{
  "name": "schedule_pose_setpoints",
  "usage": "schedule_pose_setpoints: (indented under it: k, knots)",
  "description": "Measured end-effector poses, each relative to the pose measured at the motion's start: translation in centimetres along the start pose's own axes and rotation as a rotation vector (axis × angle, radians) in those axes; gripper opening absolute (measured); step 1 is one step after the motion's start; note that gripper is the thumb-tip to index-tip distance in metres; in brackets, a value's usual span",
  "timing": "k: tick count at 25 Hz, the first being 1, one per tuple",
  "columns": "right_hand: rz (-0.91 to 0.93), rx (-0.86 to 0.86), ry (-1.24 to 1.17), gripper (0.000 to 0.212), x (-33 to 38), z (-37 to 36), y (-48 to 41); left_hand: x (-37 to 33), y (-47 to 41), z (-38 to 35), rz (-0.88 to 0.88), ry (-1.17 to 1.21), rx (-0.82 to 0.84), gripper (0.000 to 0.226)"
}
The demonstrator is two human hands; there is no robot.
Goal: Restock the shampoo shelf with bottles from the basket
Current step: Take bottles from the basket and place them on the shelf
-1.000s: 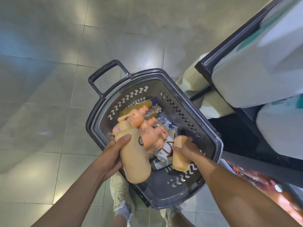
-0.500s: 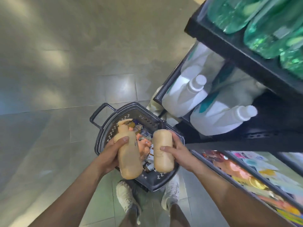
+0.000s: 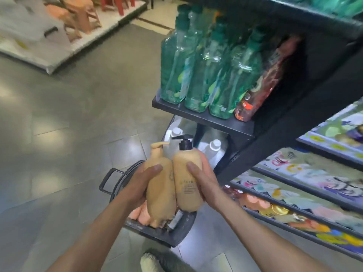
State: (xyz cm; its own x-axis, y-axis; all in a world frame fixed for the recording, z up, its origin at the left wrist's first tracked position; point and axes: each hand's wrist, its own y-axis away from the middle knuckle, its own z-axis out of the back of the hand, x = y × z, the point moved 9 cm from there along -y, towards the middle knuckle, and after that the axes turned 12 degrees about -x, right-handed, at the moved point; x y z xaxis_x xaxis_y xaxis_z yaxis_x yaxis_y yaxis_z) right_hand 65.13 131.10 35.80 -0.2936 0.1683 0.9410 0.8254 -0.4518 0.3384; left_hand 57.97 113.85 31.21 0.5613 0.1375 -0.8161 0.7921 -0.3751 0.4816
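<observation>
Two tan pump bottles stand upright side by side above the grey basket (image 3: 157,233). My left hand (image 3: 137,185) grips the tan bottle with a tan pump (image 3: 160,195). My right hand (image 3: 204,179) grips the tan bottle with a black pump (image 3: 187,185). The two bottles touch each other. Several pink bottles (image 3: 140,213) lie in the basket beneath them, mostly hidden by my hands. The black shelf unit (image 3: 204,116) rises to the right.
Green clear bottles (image 3: 196,61) and a red pouch (image 3: 263,83) fill the upper shelf. White jugs (image 3: 213,152) stand on a lower shelf behind the bottles. Colourful packets (image 3: 294,193) line slanted shelves at right. My shoe (image 3: 151,262) is on the grey tiled floor.
Both hands rose out of the basket with their bottles and brought them together upright. The view swung up from the basket toward the shelves.
</observation>
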Motion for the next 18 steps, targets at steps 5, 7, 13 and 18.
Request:
schedule_pose_setpoints:
  k: [5, 7, 13, 18]
  knots:
    - [0.187, -0.102, -0.043, 0.067, 6.1, 8.2, 4.4, -3.4, 4.4, -10.0, -0.131, -0.039, 0.07, 0.071]
    - [0.256, -0.152, -0.077, 0.071, 8.2, 13.2, 6.5, -3.5, 6.4, -15.4, -0.164, -0.058, 0.115, 0.059]
    - [0.35, -0.246, -0.188, 0.081, 12.5, 28.1, 12.7, -2.0, 12.9, -32.0, -0.17, -0.05, 0.337, 0.037]
    - [0.474, -0.361, -0.213, 0.082, 17.6, 41.7, 19.1, -2.0, 19.4, -47.1, -0.259, -0.119, 0.503, 0.049]
